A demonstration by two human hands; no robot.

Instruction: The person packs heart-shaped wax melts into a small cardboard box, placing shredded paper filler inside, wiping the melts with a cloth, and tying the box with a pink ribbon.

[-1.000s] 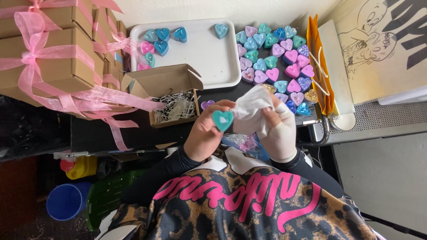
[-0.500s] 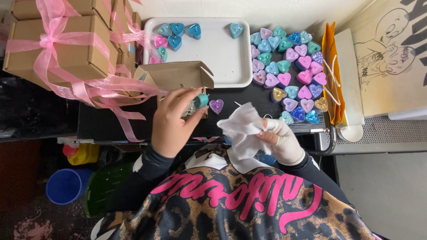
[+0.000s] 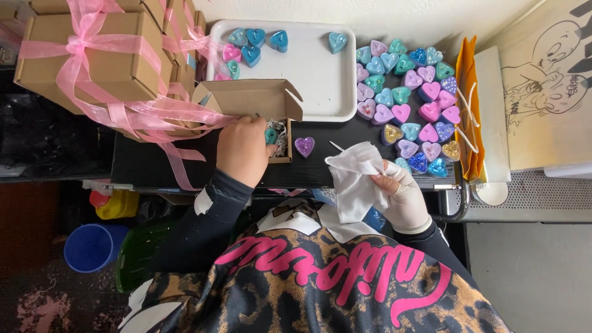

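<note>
— Moved since a moment back? Left hand (image 3: 244, 148) gone further into the open cardboard box (image 3: 259, 117), teal heart (image 3: 271, 135) carried along.
— Grip on it? Fingers closed round the heart, just inside the box, over the shredded paper filling.
— Right hand (image 3: 401, 194)? Gloved in white, near the tabletop (image 3: 160, 163) edge, fingers pinched shut on a crumpled white cloth (image 3: 354, 179).
— Close by? Purple heart (image 3: 304, 146) lying just right of the box; white tray (image 3: 308, 68) beyond, few hearts in it. Ribbon-tied boxes (image 3: 92, 58) stacked far left.
</note>
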